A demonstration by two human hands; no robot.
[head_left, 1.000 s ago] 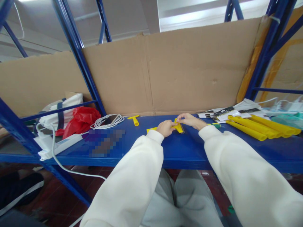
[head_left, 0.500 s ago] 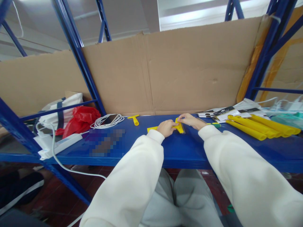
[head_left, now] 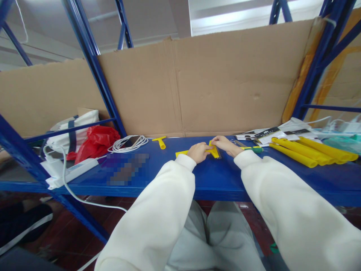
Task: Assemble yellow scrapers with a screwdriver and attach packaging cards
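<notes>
A yellow T-shaped scraper [head_left: 215, 152] is held low over the blue shelf, its wide head toward the right and a thin metal-looking edge along it. My left hand [head_left: 198, 152] is closed around its handle, which sticks out to the left of the fist. At the far end of the head, my right hand [head_left: 224, 144] has its fingers pinched against it. Whatever lies between those fingertips is too small to make out. Beside my right wrist lies a tool with a yellow and green handle [head_left: 255, 149], partly covered by the sleeve.
A small yellow T-shaped piece [head_left: 161, 142] lies near the cardboard wall [head_left: 220, 86]. Several yellow tubes [head_left: 296, 153] and printed packets [head_left: 270, 135] are at the right. On the left are a coiled white cable [head_left: 128, 144], a red bag [head_left: 98, 141] and a power strip [head_left: 76, 172].
My right hand and forearm have shifted very slightly left. My left hand and the scraper stay almost where they were.
</notes>
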